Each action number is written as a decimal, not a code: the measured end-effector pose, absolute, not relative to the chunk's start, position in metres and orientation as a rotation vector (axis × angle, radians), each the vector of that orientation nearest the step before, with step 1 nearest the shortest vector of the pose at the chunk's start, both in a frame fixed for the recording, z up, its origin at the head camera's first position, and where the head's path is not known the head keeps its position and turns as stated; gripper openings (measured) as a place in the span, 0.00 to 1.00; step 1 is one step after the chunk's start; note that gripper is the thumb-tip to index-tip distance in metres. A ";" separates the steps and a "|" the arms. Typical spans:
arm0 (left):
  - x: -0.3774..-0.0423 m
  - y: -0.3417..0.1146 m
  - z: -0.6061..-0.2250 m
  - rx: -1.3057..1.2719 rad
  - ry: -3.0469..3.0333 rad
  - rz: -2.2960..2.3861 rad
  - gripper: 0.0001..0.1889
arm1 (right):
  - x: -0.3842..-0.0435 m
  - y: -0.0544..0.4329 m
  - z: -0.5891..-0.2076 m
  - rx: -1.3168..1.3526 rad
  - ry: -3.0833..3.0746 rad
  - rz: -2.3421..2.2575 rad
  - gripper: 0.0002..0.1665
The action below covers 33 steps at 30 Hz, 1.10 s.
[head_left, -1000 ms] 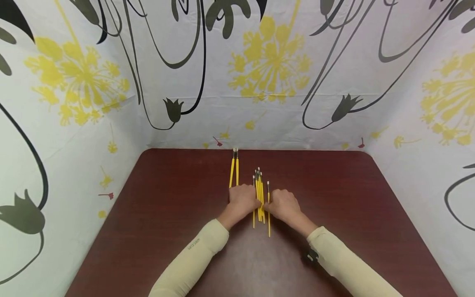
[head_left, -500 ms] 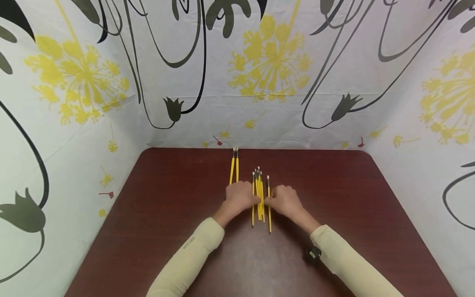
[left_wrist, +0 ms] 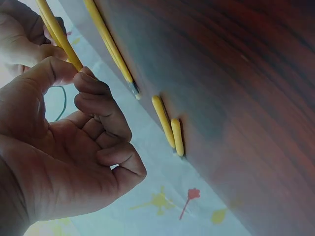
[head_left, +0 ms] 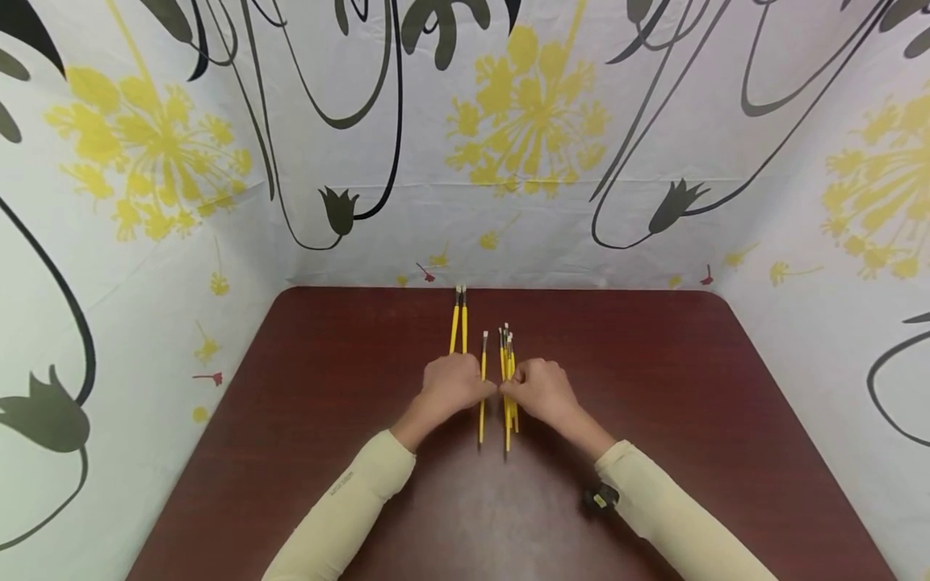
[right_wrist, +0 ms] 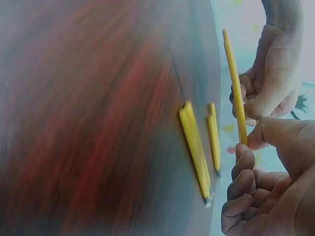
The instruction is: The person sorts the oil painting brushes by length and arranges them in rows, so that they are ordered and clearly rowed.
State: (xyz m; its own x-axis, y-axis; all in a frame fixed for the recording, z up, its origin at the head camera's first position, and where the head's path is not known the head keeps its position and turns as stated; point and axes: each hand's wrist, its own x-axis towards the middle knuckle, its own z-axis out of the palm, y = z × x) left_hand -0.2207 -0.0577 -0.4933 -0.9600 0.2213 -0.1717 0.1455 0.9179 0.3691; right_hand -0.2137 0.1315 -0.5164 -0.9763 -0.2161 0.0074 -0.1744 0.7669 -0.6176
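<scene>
My left hand (head_left: 454, 382) pinches a thin yellow paintbrush (head_left: 481, 424) between thumb and fingertips, its white-tipped end pointing away from me. Just to its right, my right hand (head_left: 539, 387) pinches another yellow paintbrush (head_left: 507, 436) by the handle. That second brush overlaps a small bundle of paintbrushes (head_left: 502, 345) on the table in the head view. In the left wrist view, the bundle (left_wrist: 110, 46) lies below the pinched brush (left_wrist: 61, 37). From the right wrist, the brush (right_wrist: 233, 81) rises from between thumb and index finger, with the bundle (right_wrist: 193, 147) beyond.
Two more yellow paintbrushes (head_left: 465, 327) lie side by side near the far edge, partly behind my left hand. The dark red-brown table (head_left: 349, 363) is enclosed by white cloth (head_left: 407, 202) printed with yellow and grey flowers. A dark wrist device (head_left: 601, 498) sits under my right sleeve.
Both hands have shifted left. The left hand's brush has come away from the bundle, while the right hand's brush has moved from beside the bundle to over it.
</scene>
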 end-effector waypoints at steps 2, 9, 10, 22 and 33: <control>-0.217 -0.065 -0.492 0.277 2.864 0.545 0.25 | -0.211 0.126 -0.516 -0.324 2.884 -1.003 0.22; -0.204 -0.087 -0.492 0.274 2.868 0.532 0.26 | -0.199 0.108 -0.515 -0.381 2.884 -0.986 0.20; -0.201 -0.089 -0.493 0.276 2.870 0.529 0.26 | -0.197 0.106 -0.516 -0.390 2.882 -0.982 0.20; -0.178 -0.115 -0.497 0.290 2.854 0.519 0.25 | -0.179 0.077 -0.521 -0.429 2.885 -0.790 0.25; -0.171 -0.124 -0.506 0.285 2.802 0.503 0.25 | -0.174 0.060 -0.528 -0.431 2.877 -0.670 0.31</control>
State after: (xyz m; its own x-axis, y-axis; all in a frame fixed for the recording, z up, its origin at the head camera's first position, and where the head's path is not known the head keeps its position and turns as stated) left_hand -0.1708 -0.1241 -0.5059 -0.9415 0.2400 -0.2367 0.1427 0.9200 0.3651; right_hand -0.1745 0.0601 -0.5277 -0.9463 -0.3118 -0.0856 -0.2419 0.8584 -0.4524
